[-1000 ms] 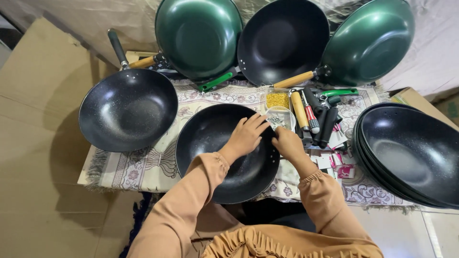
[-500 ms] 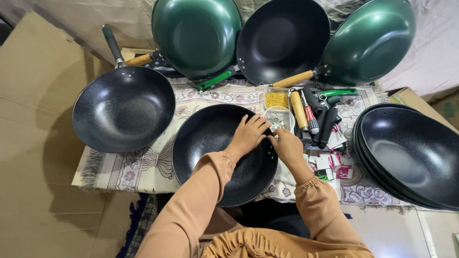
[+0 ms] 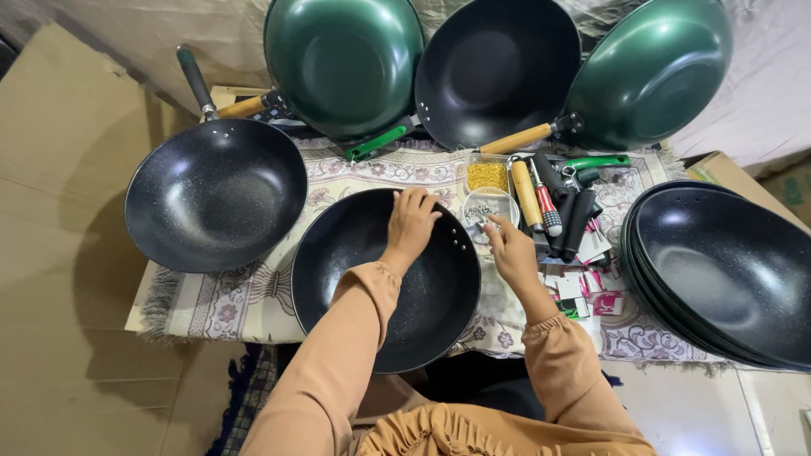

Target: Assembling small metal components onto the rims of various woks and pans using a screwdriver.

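Note:
A black speckled wok (image 3: 363, 287) without a handle lies in front of me on a patterned cloth (image 3: 236, 295). My left hand (image 3: 411, 222) rests on its far rim, fingers spread over the edge. My right hand (image 3: 509, 249) hovers just right of the wok, fingertips pinched at a small clear dish of metal screws (image 3: 481, 208). Whether a screw is between the fingers is too small to tell. Behind the dish stands a clear tub of yellow bits (image 3: 487, 175).
Loose wooden and black handles and a screwdriver (image 3: 549, 203) lie right of the dish. A handled black wok (image 3: 215, 194) sits at left, a stack of black woks (image 3: 726, 270) at right. Three woks (image 3: 498, 72) lean at the back. Small cards (image 3: 583, 291) are scattered nearby.
My right hand has shifted from the wok's rim toward the dish of screws. The left hand stays on the rim. The camera view drifted slightly.

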